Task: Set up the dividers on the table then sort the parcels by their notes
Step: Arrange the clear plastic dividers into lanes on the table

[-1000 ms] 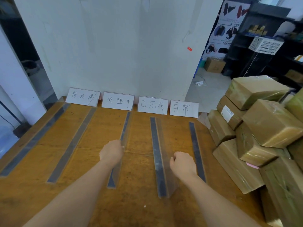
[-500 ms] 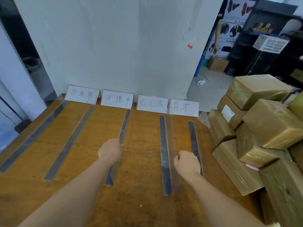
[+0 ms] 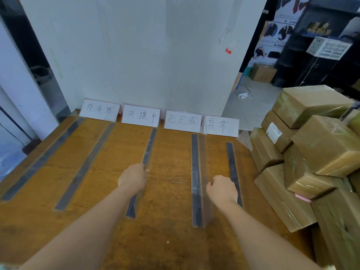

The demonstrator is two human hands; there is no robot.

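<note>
Gripping the third divider (image 3: pixel 149 149) partway along its length, the left hand (image 3: pixel 133 179) curls its fingers over the thin, clear upper edge. This divider is a long transparent plastic strip standing on a dark grey base band. The right hand (image 3: pixel 222 190) is closed into a fist against the clear upright wall of the fourth divider (image 3: pixel 194 162), and seems to pinch its top edge. Both dividers lie lengthwise on the worn, orange-brown wooden table (image 3: pixel 171 240), running from the near side toward the far edge. Three more of the same shape lie there: the first divider (image 3: pixel 42 158) along the left edge, the second divider (image 3: pixel 87 164) beside it, and the fifth divider (image 3: pixel 230 162) just right of the right hand. Four white label cards (image 3: pixel 141 115) in clear stands, handwritten in black, line the far edge against a pale, smooth wall (image 3: pixel 146 55). The parcels (image 3: pixel 327 145), blocky brown cardboard boxes wrapped in glossy tape, sit stacked at the table's right end.
</note>
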